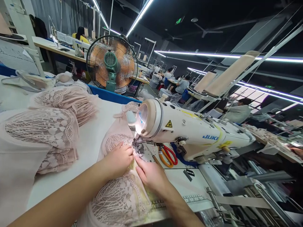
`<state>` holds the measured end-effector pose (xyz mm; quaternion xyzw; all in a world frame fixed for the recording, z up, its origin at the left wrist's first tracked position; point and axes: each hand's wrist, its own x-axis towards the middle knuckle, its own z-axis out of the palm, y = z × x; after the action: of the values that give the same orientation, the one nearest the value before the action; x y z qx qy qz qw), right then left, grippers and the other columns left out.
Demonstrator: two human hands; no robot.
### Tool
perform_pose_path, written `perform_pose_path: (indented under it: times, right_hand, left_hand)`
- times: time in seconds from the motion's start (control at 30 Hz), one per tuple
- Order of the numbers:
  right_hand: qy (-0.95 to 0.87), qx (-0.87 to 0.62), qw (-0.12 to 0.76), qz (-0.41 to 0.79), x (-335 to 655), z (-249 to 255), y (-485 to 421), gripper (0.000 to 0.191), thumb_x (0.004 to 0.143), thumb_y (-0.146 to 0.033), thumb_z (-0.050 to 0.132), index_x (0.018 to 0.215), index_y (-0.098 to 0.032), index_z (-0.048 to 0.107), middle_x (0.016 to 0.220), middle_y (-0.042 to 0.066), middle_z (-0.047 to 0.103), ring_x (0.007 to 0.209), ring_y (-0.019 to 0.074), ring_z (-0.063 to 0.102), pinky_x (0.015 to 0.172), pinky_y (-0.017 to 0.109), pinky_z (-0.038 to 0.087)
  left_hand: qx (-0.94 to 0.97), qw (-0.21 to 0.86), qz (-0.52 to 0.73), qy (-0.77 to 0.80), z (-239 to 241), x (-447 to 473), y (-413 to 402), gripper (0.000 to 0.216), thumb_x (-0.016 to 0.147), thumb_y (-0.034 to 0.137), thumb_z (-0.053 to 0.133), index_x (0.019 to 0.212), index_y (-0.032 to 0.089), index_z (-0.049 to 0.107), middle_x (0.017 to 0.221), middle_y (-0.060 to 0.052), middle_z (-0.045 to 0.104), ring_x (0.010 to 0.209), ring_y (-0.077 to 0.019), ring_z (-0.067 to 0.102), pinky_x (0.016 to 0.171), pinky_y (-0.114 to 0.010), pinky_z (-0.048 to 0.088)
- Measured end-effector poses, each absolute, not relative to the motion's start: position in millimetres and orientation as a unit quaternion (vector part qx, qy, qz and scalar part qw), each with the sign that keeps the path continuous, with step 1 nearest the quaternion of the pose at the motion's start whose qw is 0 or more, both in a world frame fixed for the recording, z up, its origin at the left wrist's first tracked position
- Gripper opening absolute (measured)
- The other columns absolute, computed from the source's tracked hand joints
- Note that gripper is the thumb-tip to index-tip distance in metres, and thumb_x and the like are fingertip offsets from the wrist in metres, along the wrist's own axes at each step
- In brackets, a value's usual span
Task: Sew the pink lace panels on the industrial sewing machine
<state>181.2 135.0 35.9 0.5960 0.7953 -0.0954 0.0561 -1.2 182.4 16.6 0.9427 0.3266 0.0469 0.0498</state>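
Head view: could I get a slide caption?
Left hand and right hand on pale pink lace fabric at the lit needle area of a JUKI sewing machine, scissors nearby.

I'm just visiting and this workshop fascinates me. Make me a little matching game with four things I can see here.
Things:
1. Nearest sewing machine
2. Fan
3. Scissors
4. Nearest lace piece

Clues:
A. Touched by the left hand and right hand
B. White, with blue lettering
C. Red and orange handles
D. Green at its centre

Pairs: 1-B, 2-D, 3-C, 4-A
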Motion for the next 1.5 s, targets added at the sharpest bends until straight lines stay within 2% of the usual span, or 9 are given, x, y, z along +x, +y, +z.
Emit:
perform_pose_path:
  times: [0.1,0.37,0.6,0.87,1.07,1.23,1.33,1.43,1.5]
  right_hand:
    - [0.796,0.594,0.067,-0.099,179,41,134,0.051,0.100,-0.031,0.038,0.149,-0.022,0.048,0.099,0.010,0.078,0.085,0.0272,0.072,0.064,0.033,0.041]
    - [0.807,0.573,0.073,-0.120,184,50,133,0.051,0.099,-0.031,0.040,0.148,-0.019,0.048,0.108,0.012,0.076,0.095,0.0278,0.071,0.070,0.033,0.045]
    - [0.807,0.572,0.080,-0.125,184,50,134,0.052,0.099,-0.030,0.040,0.150,-0.018,0.045,0.109,0.013,0.076,0.096,0.0277,0.071,0.072,0.033,0.046]
    - [0.809,0.570,0.049,-0.133,189,42,131,0.053,0.098,-0.031,0.039,0.148,-0.018,0.048,0.108,0.012,0.076,0.097,0.0271,0.070,0.072,0.033,0.045]
    - [0.811,0.569,0.032,-0.134,193,34,129,0.051,0.098,-0.029,0.039,0.147,-0.018,0.050,0.108,0.010,0.075,0.098,0.0261,0.068,0.073,0.032,0.044]
    - [0.821,0.555,-0.013,-0.135,198,21,130,0.050,0.097,-0.027,0.041,0.144,-0.016,0.053,0.106,0.012,0.074,0.096,0.0270,0.068,0.075,0.033,0.046]
    - [0.824,0.546,-0.061,-0.142,202,18,128,0.046,0.098,-0.027,0.038,0.138,-0.016,0.058,0.103,0.013,0.074,0.093,0.0268,0.067,0.077,0.034,0.047]
    - [0.817,0.540,-0.125,-0.161,204,18,120,0.038,0.100,-0.028,0.035,0.114,-0.018,0.069,0.090,0.010,0.070,0.085,0.0243,0.064,0.074,0.034,0.048]
    - [0.808,0.541,-0.149,-0.179,205,16,112,0.027,0.097,-0.030,0.045,0.099,-0.020,0.070,0.085,0.007,0.064,0.080,0.0225,0.061,0.072,0.033,0.048]
  left_hand:
    - [0.941,0.061,0.039,0.332,19,-2,182,0.039,0.080,0.021,0.068,0.118,0.013,0.065,0.117,-0.014,0.066,0.119,-0.0323,0.057,0.112,-0.056,0.036]
    - [0.940,0.061,0.046,0.332,22,-3,184,0.029,0.084,0.018,0.062,0.113,0.020,0.068,0.116,-0.010,0.067,0.120,-0.0300,0.057,0.112,-0.056,0.036]
    - [0.941,0.064,0.041,0.329,23,-5,187,0.030,0.084,0.015,0.062,0.113,0.018,0.068,0.122,-0.011,0.067,0.124,-0.0311,0.055,0.112,-0.059,0.036]
    - [0.940,0.049,0.066,0.331,24,-9,194,0.023,0.086,0.013,0.062,0.107,0.020,0.069,0.117,-0.009,0.070,0.122,-0.0310,0.057,0.110,-0.058,0.038]
    - [0.937,0.038,0.058,0.342,22,-8,198,0.033,0.086,0.008,0.059,0.115,0.021,0.068,0.128,-0.010,0.068,0.130,-0.0324,0.052,0.111,-0.060,0.038]
    - [0.928,0.033,0.039,0.369,21,-7,203,0.044,0.087,0.003,0.054,0.126,0.019,0.064,0.141,-0.012,0.060,0.139,-0.0346,0.044,0.112,-0.066,0.035]
    - [0.920,0.020,0.020,0.391,20,-8,206,0.048,0.086,0.001,0.051,0.130,0.017,0.061,0.146,-0.014,0.055,0.142,-0.0364,0.040,0.112,-0.069,0.033]
    - [0.910,0.005,0.014,0.415,17,-9,209,0.048,0.085,0.004,0.055,0.131,0.017,0.061,0.148,-0.016,0.053,0.142,-0.0393,0.040,0.112,-0.072,0.032]
    - [0.902,-0.009,0.023,0.431,17,-10,209,0.048,0.083,0.006,0.060,0.130,0.014,0.062,0.148,-0.019,0.052,0.140,-0.0426,0.041,0.110,-0.074,0.032]
